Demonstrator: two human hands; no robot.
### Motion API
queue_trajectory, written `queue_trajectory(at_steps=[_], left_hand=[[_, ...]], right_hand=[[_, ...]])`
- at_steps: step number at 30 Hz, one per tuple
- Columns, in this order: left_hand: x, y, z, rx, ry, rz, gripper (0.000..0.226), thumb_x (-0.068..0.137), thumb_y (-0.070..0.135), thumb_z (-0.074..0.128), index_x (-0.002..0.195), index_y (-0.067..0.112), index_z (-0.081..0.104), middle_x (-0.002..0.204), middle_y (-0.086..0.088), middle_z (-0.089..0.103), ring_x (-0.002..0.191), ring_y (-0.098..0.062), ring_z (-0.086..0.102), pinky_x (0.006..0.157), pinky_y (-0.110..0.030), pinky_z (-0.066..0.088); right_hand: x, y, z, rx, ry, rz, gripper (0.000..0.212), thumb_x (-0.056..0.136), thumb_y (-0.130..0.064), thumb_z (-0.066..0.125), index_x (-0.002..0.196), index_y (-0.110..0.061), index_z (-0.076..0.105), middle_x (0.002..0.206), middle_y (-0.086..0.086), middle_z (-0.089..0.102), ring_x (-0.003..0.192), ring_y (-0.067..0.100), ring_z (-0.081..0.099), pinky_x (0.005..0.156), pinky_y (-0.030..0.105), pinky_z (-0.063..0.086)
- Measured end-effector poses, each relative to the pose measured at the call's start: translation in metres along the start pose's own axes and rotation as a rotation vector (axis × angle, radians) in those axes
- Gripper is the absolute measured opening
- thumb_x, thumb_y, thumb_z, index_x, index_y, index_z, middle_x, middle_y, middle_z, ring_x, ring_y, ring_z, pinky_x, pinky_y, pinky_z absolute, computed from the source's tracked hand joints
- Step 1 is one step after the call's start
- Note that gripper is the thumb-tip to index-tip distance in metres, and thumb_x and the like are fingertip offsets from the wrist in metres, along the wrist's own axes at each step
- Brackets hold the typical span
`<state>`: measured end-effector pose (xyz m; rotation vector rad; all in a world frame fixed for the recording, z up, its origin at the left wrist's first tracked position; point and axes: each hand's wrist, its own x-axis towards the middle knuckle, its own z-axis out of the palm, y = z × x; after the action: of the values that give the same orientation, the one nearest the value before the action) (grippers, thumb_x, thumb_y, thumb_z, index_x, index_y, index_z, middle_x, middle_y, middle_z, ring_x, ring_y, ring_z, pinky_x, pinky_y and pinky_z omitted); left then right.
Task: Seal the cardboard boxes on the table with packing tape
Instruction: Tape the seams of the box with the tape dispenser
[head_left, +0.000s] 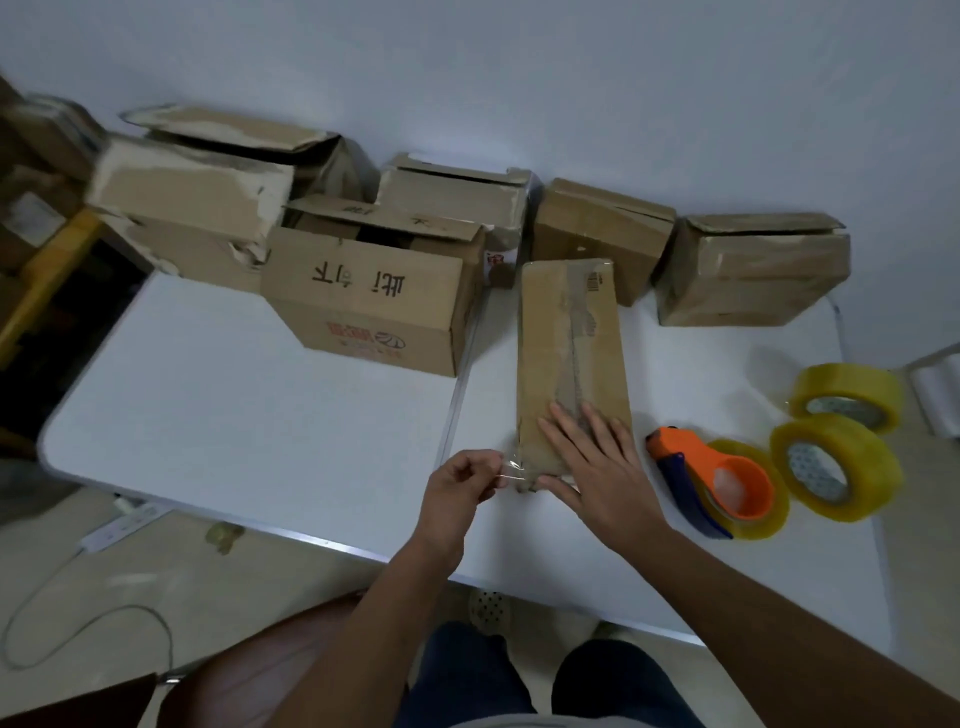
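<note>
- Nearest the camera are the person's dark trousers (488, 680), with a brown chair seat (260, 670) to the left, and pale floor under the worktop edge.
- On the floor at left lie a white power strip (120, 527) with its looping cable (88, 623).
- The left hand (457, 491) hovers over the white worktop (234, 415); its fingers (485, 465) are curled and pinch the loose end of a strip of clear tape (511, 470) that runs to the near end of the long box.
- The right hand (592, 462) lies flat on the near end of the long cardboard box (569, 358), fingers straight and slightly spread, pressing its top; the thumb sits at the box's near edge.
- That box lies lengthwise away from the person, near the middle of the worktop, with old tape along its centre seam.
- Just right of the right hand rests an orange and blue tape dispenser (711, 480) loaded with a yellowish roll.
- Beside it lie two more rolls of packing tape, one near (836, 465), one farther (849, 397), close to each other.
- Farther back, an open box with handwritten characters (374, 306) stands left of the long box.
- Along the wall sit four more boxes: a large torn one (192, 208) at left, a mid box with raised flaps (457, 200), a closed box (597, 234), and one at far right (753, 270).
</note>
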<state>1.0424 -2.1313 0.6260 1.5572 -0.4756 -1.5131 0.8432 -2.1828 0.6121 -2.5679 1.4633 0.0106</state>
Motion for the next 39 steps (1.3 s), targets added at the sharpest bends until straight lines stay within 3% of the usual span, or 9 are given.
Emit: queue_trajectory(at_steps=[5, 10, 17, 21, 23, 27, 30, 35, 39], left_hand=[[0.004, -0.009, 0.003, 0.000, 0.012, 0.033, 0.015, 0.096, 0.013, 0.063, 0.103, -0.001, 0.068, 0.084, -0.006, 0.067, 0.081, -0.015, 0.062, 0.082, -0.022, 0.054], [0.012, -0.013, 0.009, 0.067, 0.008, 0.066, 0.015, 0.099, 0.016, 0.060, 0.100, 0.002, 0.063, 0.086, -0.002, 0.066, 0.082, -0.014, 0.061, 0.078, -0.019, 0.053], [0.022, -0.028, 0.034, 0.308, 0.098, 0.176, 0.008, 0.104, 0.024, 0.050, 0.096, 0.024, 0.054, 0.095, 0.008, 0.062, 0.076, 0.002, 0.055, 0.071, -0.018, 0.048], [0.034, -0.033, 0.044, 0.381, 0.150, 0.202, 0.006, 0.106, 0.023, 0.043, 0.109, 0.021, 0.048, 0.111, -0.003, 0.052, 0.093, -0.009, 0.055, 0.076, -0.019, 0.048], [0.044, -0.031, 0.043, 0.486, 0.109, 0.176, 0.017, 0.106, 0.024, 0.042, 0.119, 0.016, 0.049, 0.118, -0.007, 0.047, 0.101, -0.015, 0.055, 0.077, -0.018, 0.046], [0.031, -0.015, 0.019, 0.556, 0.119, 0.274, 0.016, 0.102, 0.026, 0.054, 0.114, 0.018, 0.060, 0.109, 0.003, 0.062, 0.099, -0.011, 0.062, 0.074, -0.012, 0.046], [0.010, 0.000, 0.005, 0.565, -0.099, 0.450, 0.020, 0.091, 0.025, 0.071, 0.107, 0.017, 0.062, 0.104, 0.006, 0.065, 0.091, -0.008, 0.065, 0.079, -0.014, 0.051], [0.038, 0.024, -0.002, 0.993, -0.428, 0.589, 0.031, 0.089, 0.033, 0.072, 0.104, 0.016, 0.050, 0.104, 0.004, 0.057, 0.090, -0.010, 0.060, 0.080, -0.028, 0.054], [0.045, 0.028, 0.003, 1.124, -0.461, 0.617, 0.033, 0.092, 0.035, 0.067, 0.106, 0.016, 0.045, 0.107, 0.003, 0.049, 0.091, -0.013, 0.058, 0.079, -0.039, 0.055]], right_hand=[[0.001, 0.003, 0.003, -0.013, 0.043, -0.008, 0.067, 0.097, -0.064, 0.027, 0.153, -0.028, 0.029, 0.161, -0.010, 0.022, 0.148, 0.025, 0.021, 0.118, 0.048, 0.019], [0.003, 0.001, 0.010, -0.080, 0.059, 0.003, 0.068, 0.095, -0.063, 0.031, 0.152, -0.027, 0.032, 0.159, -0.008, 0.028, 0.146, 0.028, 0.026, 0.116, 0.051, 0.023], [0.006, -0.005, 0.013, -0.100, 0.055, 0.050, 0.067, 0.094, -0.059, 0.032, 0.151, -0.026, 0.034, 0.158, -0.007, 0.030, 0.146, 0.028, 0.027, 0.116, 0.052, 0.023], [0.005, -0.006, 0.010, -0.078, 0.042, 0.055, 0.066, 0.094, -0.059, 0.030, 0.152, -0.026, 0.034, 0.158, -0.007, 0.030, 0.146, 0.028, 0.028, 0.115, 0.052, 0.023], [0.005, -0.005, 0.009, -0.063, 0.026, 0.053, 0.067, 0.095, -0.061, 0.029, 0.152, -0.027, 0.031, 0.159, -0.007, 0.028, 0.147, 0.027, 0.025, 0.116, 0.052, 0.023], [0.005, -0.005, 0.007, -0.034, 0.036, 0.054, 0.067, 0.095, -0.061, 0.030, 0.153, -0.028, 0.030, 0.160, -0.008, 0.027, 0.148, 0.027, 0.023, 0.117, 0.051, 0.022], [0.004, -0.005, 0.005, -0.036, 0.039, 0.051, 0.067, 0.095, -0.061, 0.031, 0.153, -0.027, 0.031, 0.159, -0.007, 0.029, 0.147, 0.027, 0.025, 0.116, 0.051, 0.022], [0.005, -0.006, 0.003, -0.047, 0.012, 0.036, 0.066, 0.095, -0.061, 0.031, 0.151, -0.026, 0.034, 0.158, -0.006, 0.032, 0.146, 0.028, 0.028, 0.116, 0.050, 0.020], [0.008, -0.005, 0.004, -0.033, -0.022, 0.061, 0.066, 0.096, -0.061, 0.029, 0.152, -0.027, 0.031, 0.159, -0.007, 0.028, 0.147, 0.027, 0.025, 0.116, 0.051, 0.021]])
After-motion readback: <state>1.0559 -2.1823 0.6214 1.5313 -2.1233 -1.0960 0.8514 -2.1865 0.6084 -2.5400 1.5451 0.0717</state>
